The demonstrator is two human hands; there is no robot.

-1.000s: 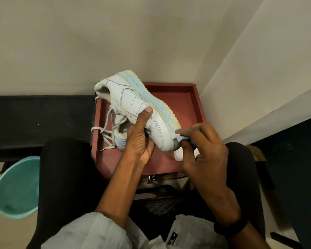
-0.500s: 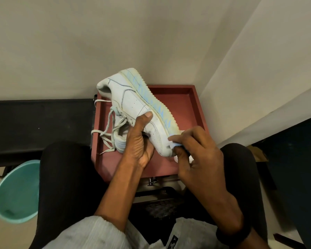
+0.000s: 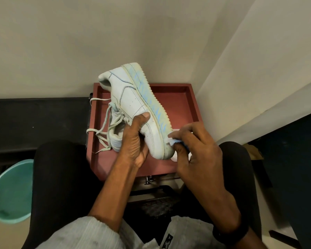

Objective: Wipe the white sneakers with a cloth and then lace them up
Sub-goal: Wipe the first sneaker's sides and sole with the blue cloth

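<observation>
A white sneaker (image 3: 131,97) with a pale blue patterned sole is held on its side above a red tray (image 3: 180,103), toe toward me, loose laces (image 3: 104,126) dangling at its left. My left hand (image 3: 135,141) grips its upper near the toe, thumb on the side panel. My right hand (image 3: 196,151) pinches a small light blue cloth (image 3: 174,141) against the toe end of the sole. A second white sneaker (image 3: 116,139) lies in the tray, mostly hidden behind my left hand.
The tray rests across my lap between black-trousered knees. A teal bucket (image 3: 9,193) stands on the floor at lower left. A black ledge (image 3: 38,123) runs along the left, walls close in behind and to the right.
The sneaker has tilted slightly, its heel rising. My right hand with the cloth slid a little along the toe end of the sole. My left hand keeps its grip.
</observation>
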